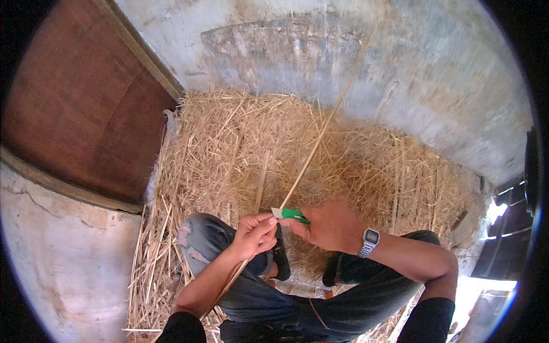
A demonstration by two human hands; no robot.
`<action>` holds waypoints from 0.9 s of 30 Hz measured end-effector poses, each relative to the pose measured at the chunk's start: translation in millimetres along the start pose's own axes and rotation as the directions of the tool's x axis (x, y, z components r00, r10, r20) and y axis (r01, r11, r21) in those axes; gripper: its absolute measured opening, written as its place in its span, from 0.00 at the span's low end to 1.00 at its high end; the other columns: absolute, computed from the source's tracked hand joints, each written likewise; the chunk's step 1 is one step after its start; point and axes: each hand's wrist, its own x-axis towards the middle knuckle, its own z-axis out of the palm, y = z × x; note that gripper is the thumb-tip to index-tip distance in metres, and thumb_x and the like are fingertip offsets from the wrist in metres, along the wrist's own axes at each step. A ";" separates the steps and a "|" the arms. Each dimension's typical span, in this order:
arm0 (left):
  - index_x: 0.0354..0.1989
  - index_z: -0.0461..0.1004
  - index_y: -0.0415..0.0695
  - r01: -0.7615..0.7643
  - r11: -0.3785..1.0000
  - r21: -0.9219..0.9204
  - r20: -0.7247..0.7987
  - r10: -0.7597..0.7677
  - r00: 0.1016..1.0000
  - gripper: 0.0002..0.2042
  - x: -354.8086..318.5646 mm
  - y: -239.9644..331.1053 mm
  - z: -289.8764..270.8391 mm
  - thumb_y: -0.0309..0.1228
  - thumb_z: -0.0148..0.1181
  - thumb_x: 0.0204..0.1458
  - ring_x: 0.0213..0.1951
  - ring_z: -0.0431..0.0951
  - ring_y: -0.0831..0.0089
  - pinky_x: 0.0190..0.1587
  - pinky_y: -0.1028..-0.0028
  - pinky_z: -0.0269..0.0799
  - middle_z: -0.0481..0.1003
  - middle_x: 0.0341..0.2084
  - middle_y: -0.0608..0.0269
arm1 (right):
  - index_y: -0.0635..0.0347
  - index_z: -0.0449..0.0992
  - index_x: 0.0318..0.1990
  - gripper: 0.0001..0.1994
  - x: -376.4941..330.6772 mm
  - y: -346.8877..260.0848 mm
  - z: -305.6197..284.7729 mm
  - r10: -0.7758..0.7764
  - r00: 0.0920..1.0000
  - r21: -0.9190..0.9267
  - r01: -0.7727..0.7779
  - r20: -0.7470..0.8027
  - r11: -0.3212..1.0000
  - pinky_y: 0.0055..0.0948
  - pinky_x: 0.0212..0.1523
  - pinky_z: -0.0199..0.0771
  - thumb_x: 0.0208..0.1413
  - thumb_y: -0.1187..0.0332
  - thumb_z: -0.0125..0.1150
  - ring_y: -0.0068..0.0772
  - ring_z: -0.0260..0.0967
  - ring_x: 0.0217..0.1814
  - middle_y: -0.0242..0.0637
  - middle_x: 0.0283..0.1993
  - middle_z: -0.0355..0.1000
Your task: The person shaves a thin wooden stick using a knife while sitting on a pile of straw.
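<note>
The stick [314,150] was pinched by the left hand [254,235], above straw [229,148]; the knife [294,215] was clasped in the right hand [337,226], fingers curled. Work seemed under way; how much was left could not be told.

Wide head-worn fisheye view, down onto nearby fingers [262,224]

Green knife [294,215]; tan stick [311,153]; golden straw [211,148]; 2 black sleeves [429,321].
</note>
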 end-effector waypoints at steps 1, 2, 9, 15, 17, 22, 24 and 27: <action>0.50 0.74 0.31 0.008 1.000 0.013 -0.008 -0.008 1.000 0.16 -0.9 -0.2 0.4 0.34 0.48 0.70 0.11 0.49 0.87 0.14 0.79 0.44 0.54 0.14 0.76 | 0.61 0.78 0.32 0.28 -0.6 1.2 4.9 0.007 0.998 0.002 -0.006 -0.070 1.000 0.52 0.27 0.72 0.66 0.43 0.49 0.58 0.73 0.24 0.53 0.22 0.73; 0.50 0.74 0.31 0.006 0.999 0.038 -0.015 -0.006 1.000 0.16 -2.0 -0.2 -0.6 0.35 0.48 0.70 0.11 0.49 0.86 0.14 0.79 0.44 0.54 0.13 0.76 | 0.61 0.78 0.30 0.28 -0.5 3.2 9.6 0.014 0.990 0.004 -0.014 -0.139 1.000 0.52 0.26 0.72 0.67 0.43 0.49 0.58 0.73 0.23 0.53 0.21 0.73; 0.51 0.74 0.31 0.000 0.998 0.057 0.016 -0.001 1.000 0.16 -2.2 -3.1 -5.1 0.34 0.48 0.70 0.11 0.50 0.86 0.14 0.79 0.45 0.54 0.14 0.76 | 0.59 0.79 0.38 0.27 21.5 49.9 -21.6 0.168 0.974 -0.028 -0.174 -0.152 0.984 0.53 0.28 0.73 0.65 0.41 0.50 0.59 0.74 0.25 0.52 0.24 0.75; 0.51 0.73 0.30 -0.024 0.996 0.087 0.007 0.023 1.000 0.16 -10.8 -2.5 -4.7 0.33 0.49 0.70 0.11 0.51 0.87 0.14 0.79 0.45 0.55 0.13 0.74 | 0.62 0.80 0.36 0.30 12.6 26.7 -2.2 0.090 0.965 -0.022 -0.099 -0.248 0.995 0.52 0.31 0.74 0.66 0.41 0.46 0.60 0.75 0.28 0.54 0.24 0.74; 0.50 0.74 0.29 -0.025 0.994 0.102 0.026 0.023 0.999 0.16 -9.9 -3.1 -3.3 0.33 0.49 0.69 0.10 0.51 0.86 0.13 0.78 0.45 0.56 0.12 0.73 | 0.66 0.79 0.34 0.31 36.8 105.2 -33.4 0.246 0.829 -0.009 -0.290 -0.502 0.957 0.51 0.35 0.75 0.68 0.43 0.45 0.61 0.75 0.32 0.54 0.28 0.76; 0.52 0.72 0.28 -0.037 0.995 0.096 0.073 0.030 0.997 0.16 -3.7 -5.1 0.1 0.31 0.47 0.70 0.11 0.51 0.87 0.14 0.79 0.46 0.57 0.13 0.73 | 0.64 0.79 0.32 0.30 20.7 152.3 -102.6 0.438 0.625 0.410 -0.200 -0.646 0.890 0.37 0.24 0.62 0.68 0.42 0.48 0.30 0.64 0.18 0.33 0.14 0.61; 0.52 0.72 0.28 -0.039 0.995 0.095 0.056 0.034 0.998 0.16 -5.8 -8.8 1.6 0.31 0.47 0.70 0.11 0.51 0.86 0.14 0.79 0.46 0.57 0.13 0.73 | 0.62 0.80 0.32 0.28 13.0 138.6 -91.9 0.465 0.669 0.539 -0.113 -0.580 0.835 0.33 0.22 0.57 0.67 0.44 0.51 0.22 0.58 0.18 0.26 0.14 0.57; 0.54 0.72 0.28 -0.018 0.995 0.099 0.062 0.012 0.998 0.15 -5.7 -11.7 1.5 0.30 0.48 0.70 0.10 0.52 0.86 0.14 0.79 0.47 0.57 0.13 0.74 | 0.61 0.80 0.31 0.24 18.6 98.7 -76.2 0.497 0.731 0.651 -0.096 -0.468 0.753 0.30 0.22 0.54 0.66 0.47 0.56 0.18 0.54 0.19 0.24 0.15 0.57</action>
